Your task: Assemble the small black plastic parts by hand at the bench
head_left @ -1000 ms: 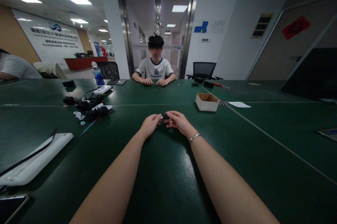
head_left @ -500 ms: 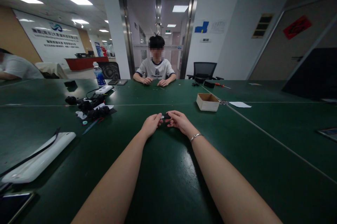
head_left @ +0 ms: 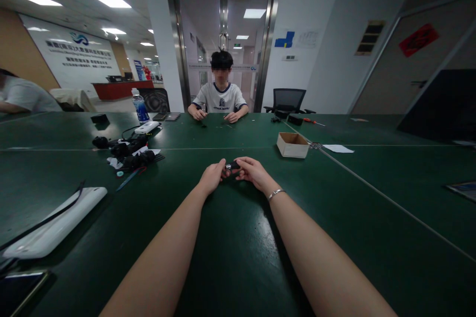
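Just above the dark green table (head_left: 230, 237), a small black object with a shiny silver end (head_left: 233, 165) sits between my two hands; its exact kind is too small to make out. My left hand (head_left: 213, 177) pinches the silver end at the left. The black end is gripped by the thumb and fingers of my right hand (head_left: 253, 172), which wears a silver bracelet (head_left: 277, 194) at the wrist. Some fingertips of both hands are hidden behind the object.
Beyond my right hand stands an open box (head_left: 293, 148), with white paper (head_left: 338, 149) beside it. Black gear and cables (head_left: 130, 151) lie to the left, near a water bottle (head_left: 140, 106). A white device (head_left: 55, 222) rests nearer me. A person (head_left: 220, 96) sits opposite.
My left hand has shifted slightly left, so more of the silver end shows. Across the table, the other person's hands have moved a little, and a small dark thing appears below one.
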The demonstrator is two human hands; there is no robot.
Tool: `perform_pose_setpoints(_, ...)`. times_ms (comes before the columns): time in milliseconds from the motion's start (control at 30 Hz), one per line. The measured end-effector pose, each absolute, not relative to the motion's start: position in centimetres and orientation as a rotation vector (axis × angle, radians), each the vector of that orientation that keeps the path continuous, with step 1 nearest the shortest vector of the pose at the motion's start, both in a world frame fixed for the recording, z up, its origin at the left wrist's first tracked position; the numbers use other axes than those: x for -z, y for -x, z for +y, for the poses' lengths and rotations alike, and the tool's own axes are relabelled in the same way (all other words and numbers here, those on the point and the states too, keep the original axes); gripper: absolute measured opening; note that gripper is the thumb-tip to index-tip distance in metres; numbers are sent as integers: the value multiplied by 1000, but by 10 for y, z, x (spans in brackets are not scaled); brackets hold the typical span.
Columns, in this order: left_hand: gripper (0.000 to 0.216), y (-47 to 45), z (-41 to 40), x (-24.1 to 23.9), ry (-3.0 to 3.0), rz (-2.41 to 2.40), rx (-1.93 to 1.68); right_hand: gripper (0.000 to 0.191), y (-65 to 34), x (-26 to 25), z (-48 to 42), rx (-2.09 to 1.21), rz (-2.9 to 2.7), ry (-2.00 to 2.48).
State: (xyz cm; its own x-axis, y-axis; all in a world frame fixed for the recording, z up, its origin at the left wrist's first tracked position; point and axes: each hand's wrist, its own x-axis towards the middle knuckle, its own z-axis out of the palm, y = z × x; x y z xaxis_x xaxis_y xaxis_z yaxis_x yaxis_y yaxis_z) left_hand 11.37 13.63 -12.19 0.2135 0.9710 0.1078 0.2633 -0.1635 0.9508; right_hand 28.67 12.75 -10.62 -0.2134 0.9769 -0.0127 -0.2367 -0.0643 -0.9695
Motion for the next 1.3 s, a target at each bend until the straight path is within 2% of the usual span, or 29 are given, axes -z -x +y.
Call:
perform_pose_setpoints(267, 24, -113, 135, 119, -1636, 1182, -1007, 10, -286, 106, 126, -1496, -1152, 956)
perform_pose_setpoints(400, 37, -112, 139, 125, -1672, 1232, -991, 12, -286, 105, 126, -1501, -1193, 949)
perform_pose_setpoints(533, 50, -112, 141, 129, -1718, 1262, -1005, 30, -285, 104, 125, -1504, -1252, 899)
perform_pose_setpoints(733, 55, -111, 143, 131, -1738, 1251, -999, 16, -282, 103, 127, -1458, -1326, 973)
perform_pose_setpoints(833, 56, -111, 143, 132, -1752, 1250, -996, 30, -283, 104, 127, -1487, -1301, 935)
perform_pose_setpoints(967, 54, -111, 141, 130, -1764, 1240, -990, 29, -285, 102, 126, -1511, -1332, 946)
perform_pose_setpoints(1100, 55, -111, 140, 129, -1804, 1260, -989, 57, -285, 102, 126, -1484, -1341, 900)
perform_pose_setpoints(1233, 54, -111, 140, 128, -1789, 1259, -986, 45, -284, 102, 127, -1494, -1330, 942)
perform_pose_setpoints(1300, 53, -111, 139, 127, -1790, 1257, -978, 56, -285, 103, 126, -1464, -1348, 903)
